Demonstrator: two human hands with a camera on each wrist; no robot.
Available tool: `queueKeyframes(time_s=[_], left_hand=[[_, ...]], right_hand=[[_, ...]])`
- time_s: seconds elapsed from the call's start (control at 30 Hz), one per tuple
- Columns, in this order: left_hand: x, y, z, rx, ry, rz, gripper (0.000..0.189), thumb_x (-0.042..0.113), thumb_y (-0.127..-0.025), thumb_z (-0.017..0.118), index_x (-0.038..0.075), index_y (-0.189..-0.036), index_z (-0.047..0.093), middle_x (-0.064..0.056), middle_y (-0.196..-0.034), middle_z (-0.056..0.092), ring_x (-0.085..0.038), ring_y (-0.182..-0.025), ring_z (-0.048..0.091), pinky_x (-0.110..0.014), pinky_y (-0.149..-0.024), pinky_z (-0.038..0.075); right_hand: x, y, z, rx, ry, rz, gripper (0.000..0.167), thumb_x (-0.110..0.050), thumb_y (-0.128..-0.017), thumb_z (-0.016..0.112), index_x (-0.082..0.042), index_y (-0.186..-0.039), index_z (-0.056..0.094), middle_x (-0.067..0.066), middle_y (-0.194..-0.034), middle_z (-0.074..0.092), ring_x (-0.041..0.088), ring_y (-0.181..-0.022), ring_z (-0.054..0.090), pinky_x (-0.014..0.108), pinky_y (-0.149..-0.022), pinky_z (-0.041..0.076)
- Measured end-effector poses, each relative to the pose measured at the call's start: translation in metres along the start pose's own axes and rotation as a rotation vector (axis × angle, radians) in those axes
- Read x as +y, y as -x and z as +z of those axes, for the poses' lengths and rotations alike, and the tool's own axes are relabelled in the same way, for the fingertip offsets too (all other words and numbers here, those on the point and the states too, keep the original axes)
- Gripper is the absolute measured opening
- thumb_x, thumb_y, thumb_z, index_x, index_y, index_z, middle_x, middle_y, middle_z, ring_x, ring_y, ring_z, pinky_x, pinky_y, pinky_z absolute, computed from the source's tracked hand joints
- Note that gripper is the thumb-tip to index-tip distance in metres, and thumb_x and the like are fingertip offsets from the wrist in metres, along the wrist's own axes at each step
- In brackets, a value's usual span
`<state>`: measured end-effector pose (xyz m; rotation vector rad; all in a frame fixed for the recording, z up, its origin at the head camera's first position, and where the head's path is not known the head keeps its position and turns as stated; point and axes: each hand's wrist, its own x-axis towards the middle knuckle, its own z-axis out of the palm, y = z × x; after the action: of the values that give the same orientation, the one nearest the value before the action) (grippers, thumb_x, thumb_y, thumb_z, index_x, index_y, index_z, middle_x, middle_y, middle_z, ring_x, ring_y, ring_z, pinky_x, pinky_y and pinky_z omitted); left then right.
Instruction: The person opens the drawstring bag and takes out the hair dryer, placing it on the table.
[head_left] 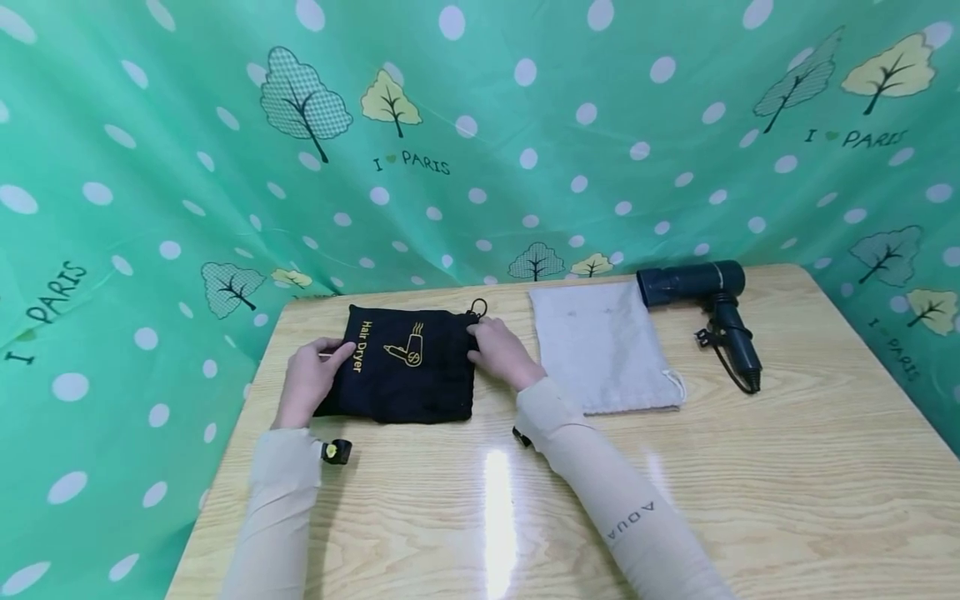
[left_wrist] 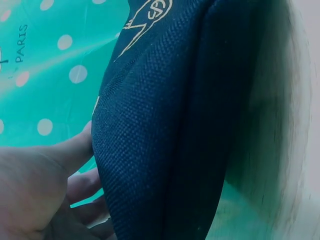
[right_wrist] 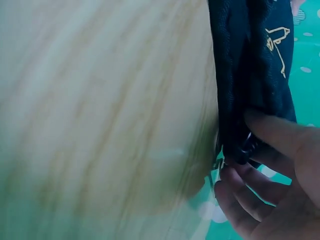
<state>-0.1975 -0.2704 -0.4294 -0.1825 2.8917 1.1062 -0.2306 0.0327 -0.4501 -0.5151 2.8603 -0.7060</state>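
Observation:
A black drawstring bag (head_left: 420,383), printed with "Hair Dryer" and a gold dryer outline, lies at the left of the table. Its left edge is pinched by my left hand (head_left: 309,375), thumb on the printed face; in the left wrist view the other fingers of that hand (left_wrist: 45,185) are partly behind the cloth. At the far right corner, beside the cord loop, my right hand (head_left: 504,350) grips the bag's edge. The right wrist view shows the thumb of this hand (right_wrist: 295,180) on the dark cloth (right_wrist: 255,75). Whatever is inside the bag is hidden.
A light grey drawstring pouch (head_left: 600,350) lies flat to the right of my right hand. Beyond it, a dark hair dryer (head_left: 693,283) rests with its cord wrapped about the handle. A green polka-dot curtain (head_left: 480,150) hangs behind the wooden table (head_left: 810,500).

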Motion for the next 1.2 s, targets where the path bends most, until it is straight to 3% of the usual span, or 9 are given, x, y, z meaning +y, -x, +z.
queueKeyframes(time_s=[0.27,0.43,0.8,1.2], left_hand=[[-0.008,-0.001,-0.002,0.051,0.012,-0.001,0.060,0.052,-0.096,0.058,0.003,-0.131,0.064,-0.023,-0.127,0.064,-0.037,-0.109,0.064,-0.052,-0.095,0.050],[-0.011,0.000,-0.003,0.069,0.011,-0.007,0.054,0.046,-0.099,0.055,0.003,-0.130,0.065,-0.023,-0.122,0.067,-0.036,-0.103,0.065,-0.050,-0.090,0.051],[-0.013,-0.004,-0.001,0.182,-0.021,0.020,0.034,0.032,-0.099,0.061,0.002,-0.111,0.074,-0.018,-0.101,0.073,-0.027,-0.088,0.067,-0.029,-0.073,0.050],[-0.014,-0.003,-0.005,0.197,-0.027,0.026,0.032,0.028,-0.098,0.063,0.000,-0.108,0.074,-0.020,-0.099,0.073,-0.028,-0.087,0.067,-0.026,-0.070,0.049]], right_hand=[[-0.004,0.000,-0.001,0.019,-0.010,0.023,0.040,-0.011,-0.095,0.066,0.002,-0.133,0.060,0.021,-0.134,0.059,0.034,-0.127,0.054,0.040,-0.109,0.044],[-0.005,0.000,0.000,0.017,-0.004,0.022,0.039,-0.010,-0.096,0.065,0.003,-0.132,0.060,0.020,-0.135,0.059,0.033,-0.128,0.054,0.039,-0.109,0.044],[-0.005,0.003,-0.001,0.030,0.025,0.008,0.036,-0.009,-0.095,0.066,0.002,-0.130,0.063,0.020,-0.131,0.062,0.033,-0.123,0.058,0.041,-0.104,0.048],[0.005,0.006,-0.006,0.049,-0.046,0.020,0.040,-0.016,-0.092,0.072,0.000,-0.128,0.065,0.019,-0.122,0.065,0.032,-0.116,0.061,0.041,-0.102,0.049]])
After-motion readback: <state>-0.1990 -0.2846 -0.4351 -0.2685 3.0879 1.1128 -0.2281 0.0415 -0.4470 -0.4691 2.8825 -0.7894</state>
